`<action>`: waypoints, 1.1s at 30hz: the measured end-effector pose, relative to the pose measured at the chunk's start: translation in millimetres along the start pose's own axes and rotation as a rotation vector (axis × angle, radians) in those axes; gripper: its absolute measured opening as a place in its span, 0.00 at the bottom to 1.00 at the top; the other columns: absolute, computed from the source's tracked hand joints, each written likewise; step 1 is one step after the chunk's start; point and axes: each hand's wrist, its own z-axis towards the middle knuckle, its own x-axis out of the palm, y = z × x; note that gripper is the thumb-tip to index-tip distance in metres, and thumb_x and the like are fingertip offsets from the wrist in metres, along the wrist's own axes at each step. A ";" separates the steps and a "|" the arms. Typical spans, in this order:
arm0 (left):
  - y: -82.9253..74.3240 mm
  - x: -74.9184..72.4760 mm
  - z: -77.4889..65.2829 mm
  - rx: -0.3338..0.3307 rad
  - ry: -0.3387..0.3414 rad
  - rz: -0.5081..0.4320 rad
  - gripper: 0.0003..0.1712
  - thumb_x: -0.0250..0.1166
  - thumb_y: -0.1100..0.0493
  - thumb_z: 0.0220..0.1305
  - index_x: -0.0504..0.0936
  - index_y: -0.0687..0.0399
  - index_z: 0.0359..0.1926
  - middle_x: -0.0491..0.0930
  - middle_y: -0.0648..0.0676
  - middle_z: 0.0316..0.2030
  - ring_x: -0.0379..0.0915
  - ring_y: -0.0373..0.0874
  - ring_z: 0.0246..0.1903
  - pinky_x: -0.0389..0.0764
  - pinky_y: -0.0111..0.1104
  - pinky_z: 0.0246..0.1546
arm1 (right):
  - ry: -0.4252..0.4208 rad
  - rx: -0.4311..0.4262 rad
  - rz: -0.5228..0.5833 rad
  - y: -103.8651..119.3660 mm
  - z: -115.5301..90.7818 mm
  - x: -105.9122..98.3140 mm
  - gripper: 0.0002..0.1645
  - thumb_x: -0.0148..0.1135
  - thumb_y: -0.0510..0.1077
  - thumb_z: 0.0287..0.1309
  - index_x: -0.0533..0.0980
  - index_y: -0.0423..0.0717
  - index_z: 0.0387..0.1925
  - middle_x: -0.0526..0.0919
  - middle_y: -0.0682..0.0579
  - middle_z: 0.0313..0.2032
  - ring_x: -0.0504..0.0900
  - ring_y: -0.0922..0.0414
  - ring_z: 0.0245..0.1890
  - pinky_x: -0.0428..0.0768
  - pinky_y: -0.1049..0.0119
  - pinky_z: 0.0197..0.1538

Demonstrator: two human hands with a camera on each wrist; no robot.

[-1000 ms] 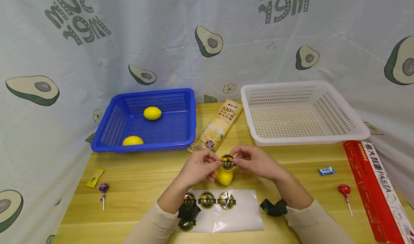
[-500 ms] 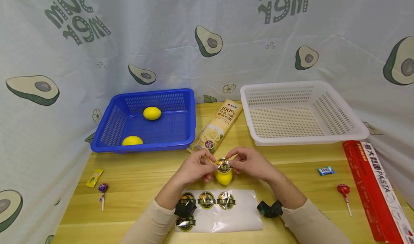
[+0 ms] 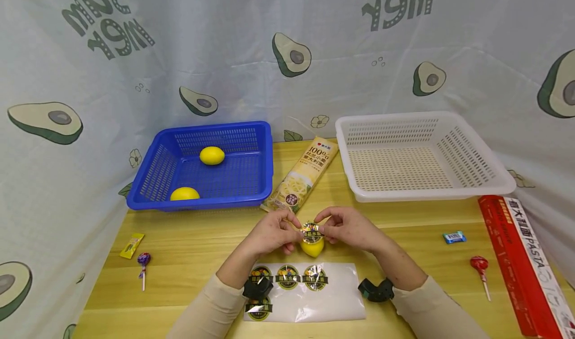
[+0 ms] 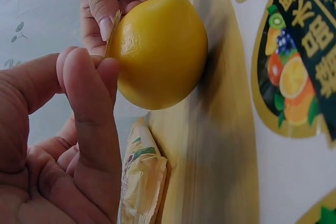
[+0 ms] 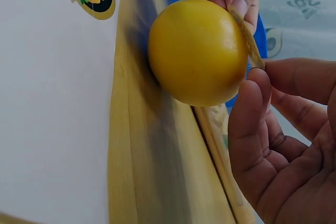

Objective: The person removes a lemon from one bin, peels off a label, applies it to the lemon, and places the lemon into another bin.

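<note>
A round black and gold fruit sticker [image 3: 312,233] is stretched between my two hands, right against the upper side of a yellow lemon [image 3: 313,249]. My left hand [image 3: 277,231] pinches the sticker's left edge between thumb and forefinger. On the opposite edge, my right hand [image 3: 347,229] pinches it the same way. Seen from the right wrist, the sticker [image 5: 247,38] is edge-on and lies close along the side of the lemon [image 5: 197,53]. Just in front of the hands lies a white sticker sheet [image 3: 323,304] with several more such stickers along its left and top.
A blue basket [image 3: 265,179] with two lemons stands back left, a white basket [image 3: 355,191] back right. Between them lies a pasta packet [image 3: 301,176]. Candy [image 3: 132,245] and a lollipop [image 3: 143,266] lie left; another candy [image 3: 454,237], lollipop [image 3: 479,269] and red pasta box [image 3: 516,269] lie right.
Both hands have moved the sticker slightly left and down, from above the lemon onto its upper side. In the last half second the hands have barely moved.
</note>
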 end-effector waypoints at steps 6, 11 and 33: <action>1.0 0.1 0.4 -0.038 0.002 0.012 0.13 0.69 0.68 0.58 0.77 0.65 0.43 0.82 0.56 0.23 0.74 0.38 0.16 0.80 0.28 0.19 | 0.014 -0.003 0.009 -3.2 1.3 1.2 0.15 0.66 0.39 0.66 0.79 0.34 0.51 0.82 0.47 0.28 0.79 0.56 0.27 0.83 0.66 0.32; 2.8 0.5 -1.1 -0.067 -0.004 0.054 0.15 0.71 0.65 0.59 0.77 0.65 0.44 0.79 0.52 0.22 0.76 0.39 0.18 0.83 0.29 0.21 | 0.014 0.033 0.015 -6.2 1.8 3.2 0.17 0.67 0.39 0.65 0.77 0.34 0.51 0.81 0.46 0.30 0.82 0.56 0.28 0.86 0.63 0.34; -13.8 18.9 -10.6 0.217 -0.193 0.051 0.21 0.66 0.56 0.71 0.74 0.60 0.60 0.78 0.65 0.53 0.83 0.48 0.44 0.87 0.44 0.45 | -0.253 -0.015 -0.107 25.2 -10.7 19.4 0.29 0.67 0.54 0.66 0.73 0.46 0.63 0.80 0.42 0.53 0.82 0.52 0.45 0.82 0.64 0.41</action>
